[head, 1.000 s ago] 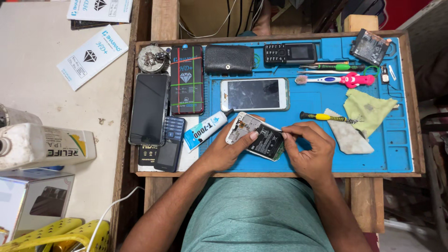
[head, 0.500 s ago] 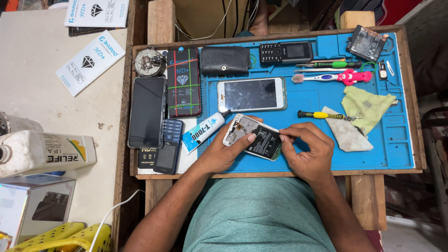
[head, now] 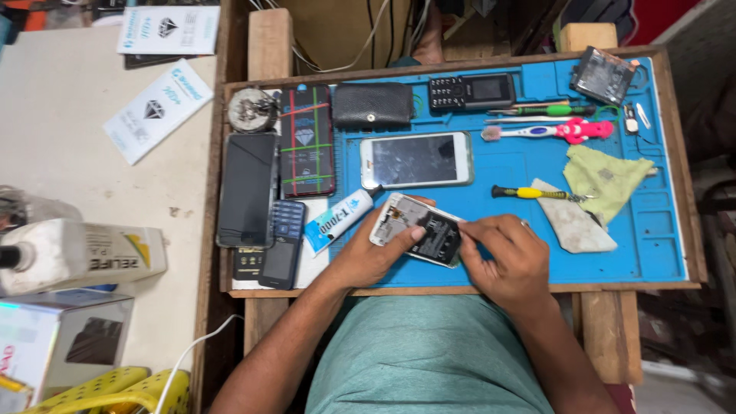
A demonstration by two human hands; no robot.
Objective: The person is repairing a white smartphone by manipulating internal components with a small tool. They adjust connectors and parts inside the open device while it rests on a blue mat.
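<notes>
A blue mat [head: 491,253] covers the wooden surface. The left hand [head: 376,257] has its grip closed on an opened phone [head: 418,228] at the mat's near edge; the right hand [head: 502,257] pinches its right end. A white smartphone [head: 415,159] lies just beyond.
</notes>
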